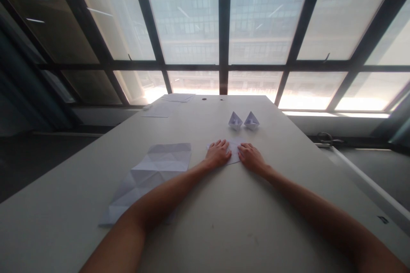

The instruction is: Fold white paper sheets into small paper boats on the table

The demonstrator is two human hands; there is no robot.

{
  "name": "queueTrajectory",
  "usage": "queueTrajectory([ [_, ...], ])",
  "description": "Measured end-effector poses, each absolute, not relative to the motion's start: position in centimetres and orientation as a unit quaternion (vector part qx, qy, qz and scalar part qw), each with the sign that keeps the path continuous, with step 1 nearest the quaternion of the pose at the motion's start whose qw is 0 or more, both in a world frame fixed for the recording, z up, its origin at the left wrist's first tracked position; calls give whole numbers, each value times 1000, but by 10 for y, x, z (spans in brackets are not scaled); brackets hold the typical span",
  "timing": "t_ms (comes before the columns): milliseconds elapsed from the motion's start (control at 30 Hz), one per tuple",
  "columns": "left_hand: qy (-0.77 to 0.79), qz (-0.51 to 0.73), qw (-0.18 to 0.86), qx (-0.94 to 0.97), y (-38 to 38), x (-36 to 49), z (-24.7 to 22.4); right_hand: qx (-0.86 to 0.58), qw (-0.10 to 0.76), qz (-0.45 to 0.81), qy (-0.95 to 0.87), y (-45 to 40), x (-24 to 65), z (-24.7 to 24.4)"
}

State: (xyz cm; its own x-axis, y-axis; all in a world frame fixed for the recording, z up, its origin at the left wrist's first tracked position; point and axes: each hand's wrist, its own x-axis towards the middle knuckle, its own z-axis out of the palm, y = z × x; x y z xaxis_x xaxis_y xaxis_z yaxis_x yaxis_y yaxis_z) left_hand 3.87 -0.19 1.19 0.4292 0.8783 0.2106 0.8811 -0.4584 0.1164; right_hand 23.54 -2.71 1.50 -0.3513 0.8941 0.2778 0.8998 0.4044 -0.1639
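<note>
A folded sheet of white paper (235,153) lies flat on the white table under both of my hands. My left hand (218,153) rests on its left part, fingers stretched out and palm down. On the right part lies my right hand (251,156), its fingers extended and touching the paper's edge. Parts of the paper are hidden beneath the hands. Just beyond stand two folded paper boats, a left one (235,121) and a right one (251,121), side by side.
A creased, unfolded paper sheet (141,187) lies left of my hands, partly behind my left forearm. Flat white sheets (163,108) sit at the table's far left. Large windows (192,17) rise behind the white table (205,222). A white pole (368,179) runs along the right.
</note>
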Motion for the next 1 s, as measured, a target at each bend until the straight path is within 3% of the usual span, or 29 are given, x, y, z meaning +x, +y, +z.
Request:
queueTrajectory([
  [433,-515,-178,41,-838,-11,47,32,-556,194,27,-808,-12,249,8],
  [700,-349,-226,-54,-908,0,42,17,-477,208,86,-850,0,260,0],
  [867,-242,-168,-96,-951,-2,40,16,-449,192,97,-867,-2,258,0],
  [1000,-284,-111,-84,-949,-3,41,14,-559,179,38,-809,-8,252,0],
])
